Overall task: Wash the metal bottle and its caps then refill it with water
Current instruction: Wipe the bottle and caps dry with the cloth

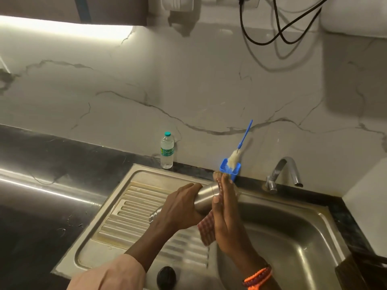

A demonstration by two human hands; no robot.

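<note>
1. The steel sink serves as the landmark; its ribbed drainboard takes the left half and its deep basin the right.
2. To the left of the sink runs a dark countertop that catches a streak of light.
3. At the sink's back rim, above the drainboard, a small plastic water bottle with a green cap stands upright against the marble wall.
4. On the sink's near rim, below the drainboard, sits a small dark round object; what it is cannot be told.
5. The left hand, over the inner edge of the drainboard, has its fingers curled round the metal bottle and grips it.
6. The metal bottle lies nearly level over the sink, its threaded open neck pointing down-left over the drainboard and its base toward the back rim.
7. The right hand, over the left edge of the basin, lies with long, nearly straight fingers along the bottle, pressing a reddish checked scrub pad against it; orange beaded bracelets circle its wrist.
8. At the sink's back rim, just beyond the fingertips, a blue holder carries a bottle brush with white bristles and a blue handle tilted up and right.
9. At the back right corner of the sink stands a chrome tap, its spout curved over the basin.
</note>
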